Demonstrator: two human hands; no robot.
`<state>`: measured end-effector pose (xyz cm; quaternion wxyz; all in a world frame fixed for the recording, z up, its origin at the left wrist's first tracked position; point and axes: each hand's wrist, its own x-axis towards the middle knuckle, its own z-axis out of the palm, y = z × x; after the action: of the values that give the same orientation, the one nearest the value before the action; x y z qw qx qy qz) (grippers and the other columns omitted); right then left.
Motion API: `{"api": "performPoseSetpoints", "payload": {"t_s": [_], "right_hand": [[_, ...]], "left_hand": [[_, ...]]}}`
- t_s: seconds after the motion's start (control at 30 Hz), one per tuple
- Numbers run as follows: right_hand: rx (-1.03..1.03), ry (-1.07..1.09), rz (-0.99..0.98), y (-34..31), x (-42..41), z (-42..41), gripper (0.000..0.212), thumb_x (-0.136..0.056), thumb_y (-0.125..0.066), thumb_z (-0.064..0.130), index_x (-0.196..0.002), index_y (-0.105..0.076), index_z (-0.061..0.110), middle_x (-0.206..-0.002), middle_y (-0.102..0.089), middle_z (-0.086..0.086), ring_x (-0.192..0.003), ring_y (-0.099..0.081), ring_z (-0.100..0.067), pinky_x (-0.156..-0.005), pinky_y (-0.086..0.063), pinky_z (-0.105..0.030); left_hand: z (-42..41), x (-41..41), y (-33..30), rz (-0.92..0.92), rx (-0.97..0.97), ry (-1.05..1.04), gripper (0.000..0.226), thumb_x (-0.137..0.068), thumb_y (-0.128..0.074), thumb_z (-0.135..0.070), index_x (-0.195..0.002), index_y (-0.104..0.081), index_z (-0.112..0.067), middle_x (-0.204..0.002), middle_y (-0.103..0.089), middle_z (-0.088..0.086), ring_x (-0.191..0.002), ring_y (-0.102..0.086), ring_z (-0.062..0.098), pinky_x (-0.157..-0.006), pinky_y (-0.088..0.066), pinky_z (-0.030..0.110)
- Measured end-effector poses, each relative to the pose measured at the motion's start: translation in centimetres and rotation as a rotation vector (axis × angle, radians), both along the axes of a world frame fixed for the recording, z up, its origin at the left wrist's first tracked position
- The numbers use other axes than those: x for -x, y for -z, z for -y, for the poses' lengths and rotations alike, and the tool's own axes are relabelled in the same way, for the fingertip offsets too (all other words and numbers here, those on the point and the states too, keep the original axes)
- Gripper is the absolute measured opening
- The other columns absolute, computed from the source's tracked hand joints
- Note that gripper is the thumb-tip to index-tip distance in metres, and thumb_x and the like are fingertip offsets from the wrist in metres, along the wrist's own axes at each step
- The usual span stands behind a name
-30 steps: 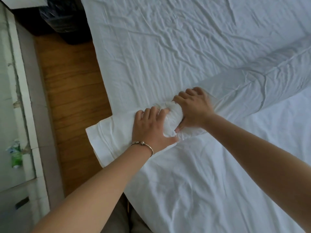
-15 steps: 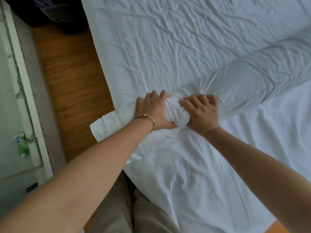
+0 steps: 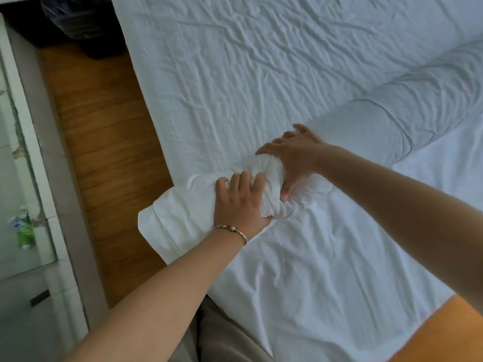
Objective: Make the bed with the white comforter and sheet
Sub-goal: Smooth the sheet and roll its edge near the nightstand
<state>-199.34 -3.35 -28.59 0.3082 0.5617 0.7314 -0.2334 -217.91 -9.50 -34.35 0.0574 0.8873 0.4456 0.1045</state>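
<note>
Right hand [image 3: 295, 158] has released its grip, fingers now spread at two o'clock of the rolled comforter [image 3: 261, 186]; left hand [image 3: 241, 202] stays clamped on it. Regripping appears underway.

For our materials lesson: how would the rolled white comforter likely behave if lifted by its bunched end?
Probably floppy: the rolled comforter creases and bunches where the left hand grips it. Likely light, since its loose end overhangs the bed edge. Unlikely to slip; the right hand dents it.

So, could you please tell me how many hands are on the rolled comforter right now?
2: the left hand grips the bunched comforter roll near the bed's edge; the right hand rests beside it.
</note>
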Motion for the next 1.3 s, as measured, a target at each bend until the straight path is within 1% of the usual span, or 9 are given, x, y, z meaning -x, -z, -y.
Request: {"api": "performPoseSetpoints", "payload": {"t_s": [0.2, 0.3, 0.4, 0.57, 0.67, 0.8, 1.0, 1.17, 1.3], "right_hand": [[-0.321, 0.109, -0.033, 1.1, 0.1, 5.3, 0.112, -0.026, -0.067, 0.088, -0.124, -0.051, 0.036, -0.111, -0.058, 0.015, -0.106, -0.051, -0.017, -0.099, -0.025, -0.036], [-0.456, 0.178, -0.063, 2.1, 0.0, 8.1, 0.100, -0.026, -0.070, 0.084, -0.110, -0.061, 0.031, -0.096, -0.062, 0.010, -0.092, -0.056, -0.023, -0.093, -0.026, -0.038], [-0.626, 0.200, -0.088, 3.1, 0.0, 10.8, 0.082, -0.039, -0.067, 0.083, -0.101, -0.065, 0.028, -0.085, -0.061, 0.008, -0.083, -0.057, -0.025, -0.089, -0.030, -0.040], [-1.021, 0.228, -0.173, 4.3, 0.8, 14.9, 0.026, -0.066, -0.069, 0.034, -0.091, -0.069, 0.026, -0.082, -0.063, 0.009, -0.083, -0.056, -0.023, -0.087, -0.034, -0.038], [-0.932, 0.228, -0.134, 3.1, 0.9, 15.8, 0.049, -0.052, -0.084, 0.036, -0.098, -0.067, 0.027, -0.092, -0.063, 0.008, -0.090, -0.055, -0.023, -0.090, -0.032, -0.039], [-0.459, 0.248, -0.061, -2.1, 1.1, 15.3, 0.091, -0.044, -0.087, 0.060, -0.124, -0.052, 0.034, -0.122, -0.053, 0.011, -0.113, -0.047, -0.021, -0.099, -0.023, -0.038], [-0.083, 0.080, 0.052, -2.4, 0.3, 10.7, 0.141, -0.037, -0.073, 0.082, -0.150, 0.002, 0.047, -0.163, -0.002, 0.007, -0.150, -0.001, -0.024, -0.117, 0.009, -0.051], [-0.151, 0.064, 0.077, -1.5, 1.6, 11.9, 0.123, -0.032, -0.075, 0.082, -0.140, -0.031, 0.042, -0.133, -0.048, 0.015, -0.126, -0.042, -0.018, -0.115, -0.019, -0.042], [-0.358, 0.133, 0.048, -0.6, 1.8, 15.6, 0.112, -0.027, -0.073, 0.082, -0.123, -0.052, 0.029, -0.110, -0.058, 0.008, -0.106, -0.052, -0.024, -0.103, -0.032, -0.042]], "left_hand": [[-0.6, 1.5, -3.1, -0.054, 0.228, 0.136, 0.095, -0.055, -0.044, -0.089, -0.125, -0.050, -0.025, -0.101, -0.053, -0.002, -0.092, -0.052, 0.021, -0.080, -0.038, 0.038], [-4.2, 1.7, -5.1, 0.022, 0.633, 0.100, 0.088, -0.060, -0.059, -0.083, -0.131, -0.043, -0.034, -0.116, -0.053, -0.011, -0.113, -0.049, 0.014, -0.095, -0.035, 0.032], [-5.4, 0.9, -4.6, -0.164, 0.795, 0.093, 0.109, -0.052, -0.065, -0.085, -0.143, -0.023, -0.042, -0.144, -0.039, -0.010, -0.134, -0.036, 0.019, -0.108, -0.031, 0.041], [-2.3, 0.2, -3.5, -0.226, 0.841, 0.053, 0.116, -0.043, -0.071, -0.082, -0.140, -0.018, -0.048, -0.135, -0.044, -0.004, -0.124, -0.046, 0.022, -0.098, -0.043, 0.041], [-0.1, 0.0, -3.4, -0.173, 0.626, 0.015, 0.103, -0.046, -0.073, -0.075, -0.133, -0.028, -0.042, -0.119, -0.048, -0.003, -0.115, -0.050, 0.021, -0.091, -0.042, 0.039], [3.2, -0.1, -2.8, -0.172, 0.410, -0.002, 0.095, -0.051, -0.071, -0.073, -0.128, -0.036, -0.031, -0.112, -0.050, -0.001, -0.108, -0.051, 0.022, -0.085, -0.039, 0.038], [6.1, 0.0, -1.9, -0.072, 0.143, 0.000, 0.094, -0.038, -0.074, -0.072, -0.113, -0.043, -0.026, -0.087, -0.055, 0.003, -0.081, -0.057, 0.025, -0.068, -0.041, 0.037], [8.0, 0.4, -2.0, -0.044, 0.123, 0.009, 0.091, -0.050, -0.063, -0.077, -0.118, -0.044, -0.021, -0.090, -0.054, 0.004, -0.081, -0.052, 0.026, -0.072, -0.038, 0.038], [8.9, 1.9, -3.2, -0.080, 0.199, 0.168, 0.102, -0.055, -0.060, -0.078, -0.136, -0.029, -0.025, -0.108, -0.051, 0.003, -0.096, -0.050, 0.025, -0.082, -0.035, 0.040]]}}
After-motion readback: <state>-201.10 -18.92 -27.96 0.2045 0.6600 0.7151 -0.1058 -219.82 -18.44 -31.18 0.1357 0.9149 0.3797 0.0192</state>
